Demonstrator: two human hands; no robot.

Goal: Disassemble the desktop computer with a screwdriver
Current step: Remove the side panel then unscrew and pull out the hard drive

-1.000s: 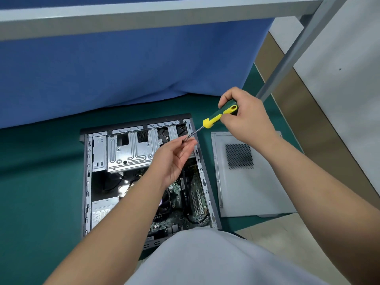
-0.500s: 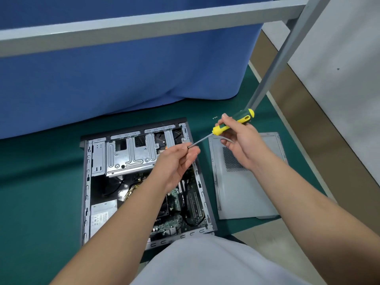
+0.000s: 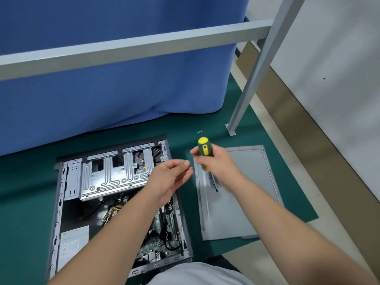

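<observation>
Holding the screwdriver (image 3: 204, 149) upright, the right hand (image 3: 218, 167) has its fingers wrapped round the green-and-yellow handle, with the yellow butt pointing up and away and the shaft running down and toward the person, its tip hanging above the vent grille of the removed side panel (image 3: 242, 194). So the tool's long axis is near vertical, tip down, and it is not aimed at the case.

The left hand (image 3: 170, 177) hovers just left of the right one, palm turned up, with the thumb and forefinger drawn close together. They may be pinching a small screw, but anything between them is too small to make out. It hangs over the right edge of the open desktop case (image 3: 61, 182).

The case lies flat on the green mat (image 3: 30, 202) covering the tabletop, open side up, with the silver drive cage (image 3: 115, 175) at its far end and the motherboard (image 3: 164, 229) nearer the person. A few tiny screws (image 3: 199, 132) sit on the mat beyond the right hand, near the foot of the frame post (image 3: 253, 79).

The relation that matters is that the work lies down and to the left of the screwdriver tip. I judge the right hand must swing the tip leftward over the case rim, while the left hand, the nearer one to the case, needs to put down whatever it holds.
</observation>
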